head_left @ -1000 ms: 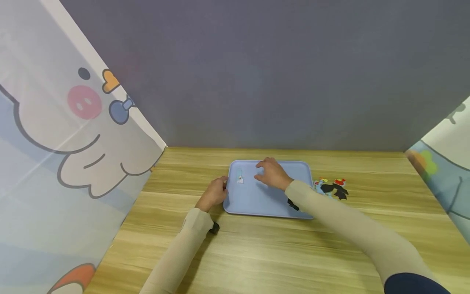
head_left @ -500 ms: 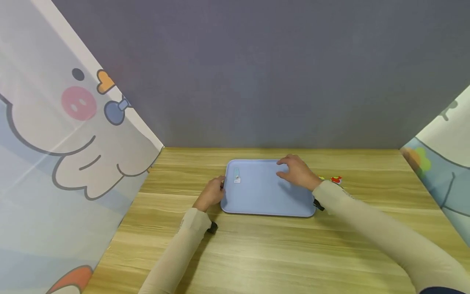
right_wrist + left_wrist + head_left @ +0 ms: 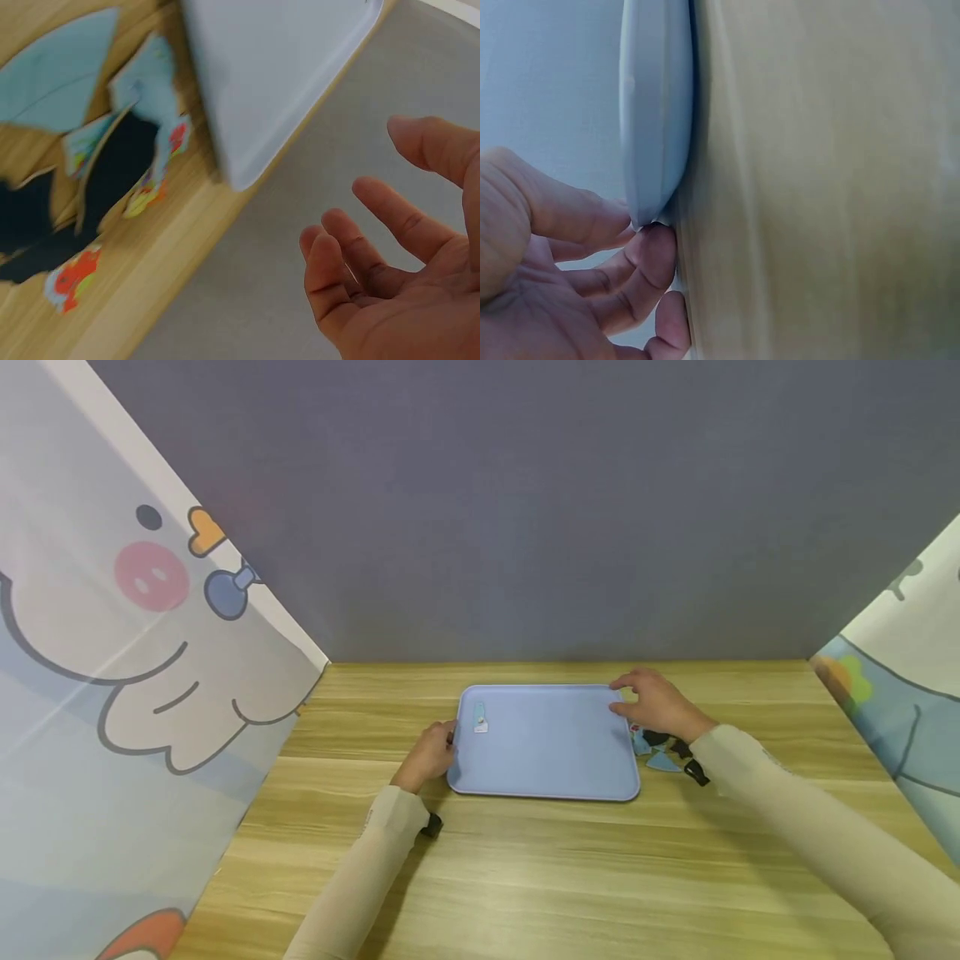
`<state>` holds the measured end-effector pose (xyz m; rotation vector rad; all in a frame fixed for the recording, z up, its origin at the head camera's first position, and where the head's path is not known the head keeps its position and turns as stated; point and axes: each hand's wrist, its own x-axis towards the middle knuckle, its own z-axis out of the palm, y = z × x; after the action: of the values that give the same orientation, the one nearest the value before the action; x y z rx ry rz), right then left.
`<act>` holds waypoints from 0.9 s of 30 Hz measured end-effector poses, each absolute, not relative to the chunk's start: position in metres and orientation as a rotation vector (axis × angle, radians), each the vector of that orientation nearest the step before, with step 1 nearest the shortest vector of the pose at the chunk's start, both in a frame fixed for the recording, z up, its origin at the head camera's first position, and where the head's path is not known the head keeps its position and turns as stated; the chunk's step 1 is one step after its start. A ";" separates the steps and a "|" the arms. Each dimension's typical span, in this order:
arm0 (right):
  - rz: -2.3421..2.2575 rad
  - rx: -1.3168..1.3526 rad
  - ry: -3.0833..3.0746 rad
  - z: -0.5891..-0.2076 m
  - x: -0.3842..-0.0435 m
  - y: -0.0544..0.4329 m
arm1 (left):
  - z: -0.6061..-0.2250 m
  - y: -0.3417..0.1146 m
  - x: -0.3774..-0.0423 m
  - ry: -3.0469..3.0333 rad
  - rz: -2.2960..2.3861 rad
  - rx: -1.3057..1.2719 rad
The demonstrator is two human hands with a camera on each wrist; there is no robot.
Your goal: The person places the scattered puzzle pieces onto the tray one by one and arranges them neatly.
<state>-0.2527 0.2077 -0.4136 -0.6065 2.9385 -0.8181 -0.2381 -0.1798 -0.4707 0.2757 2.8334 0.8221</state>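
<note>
A light blue rectangular tray [image 3: 543,743] lies on the wooden table. At its left edge my left hand [image 3: 427,757] holds the rim. In the left wrist view the thumb [image 3: 577,214] and curled fingers [image 3: 649,259] meet at the tray's edge. My right hand [image 3: 660,703] hovers over the tray's back right corner, fingers loosely spread and nothing between them. A small pale blue and white piece [image 3: 480,718] lies inside the tray, near its left side. Beneath the right hand, beside the tray, loose flat pieces lie in a pile, partly hidden in the head view.
Right of the tray the pile has black pieces [image 3: 124,165], a light blue fan-shaped piece [image 3: 64,75] and a red one [image 3: 73,277]. A grey wall panel [image 3: 525,510] rises behind the table [image 3: 525,877]. A cartoon-printed sheet [image 3: 82,710] hangs at the left.
My right hand has moved right, from above the tray's middle to its back right corner. The left hand stays at the left rim. The view has shifted slightly.
</note>
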 end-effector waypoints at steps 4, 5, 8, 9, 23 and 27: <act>-0.813 -0.607 2.930 -0.417 -0.250 0.223 | -0.471 -0.181 -0.238 2.814 0.849 0.267; -0.812 -0.603 2.924 -0.419 -0.250 0.226 | -0.471 -0.181 -0.238 2.808 0.855 0.261; -0.811 -0.576 2.892 -0.422 -0.247 0.235 | -0.471 -0.182 -0.237 2.792 0.871 0.238; -0.809 -0.572 2.882 -0.423 -0.246 0.238 | -0.472 -0.183 -0.237 2.790 0.874 0.232; -0.614 -0.511 2.867 -0.440 -0.233 0.254 | -0.472 -0.185 -0.239 2.788 0.872 0.226; -0.583 -0.457 2.894 -0.446 -0.230 0.253 | -0.472 -0.184 -0.240 2.786 0.871 0.225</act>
<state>-0.2295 0.2530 -0.4457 -0.4570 2.8945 -0.5831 -0.2401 -0.1844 -0.4725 0.2250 2.7855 0.8710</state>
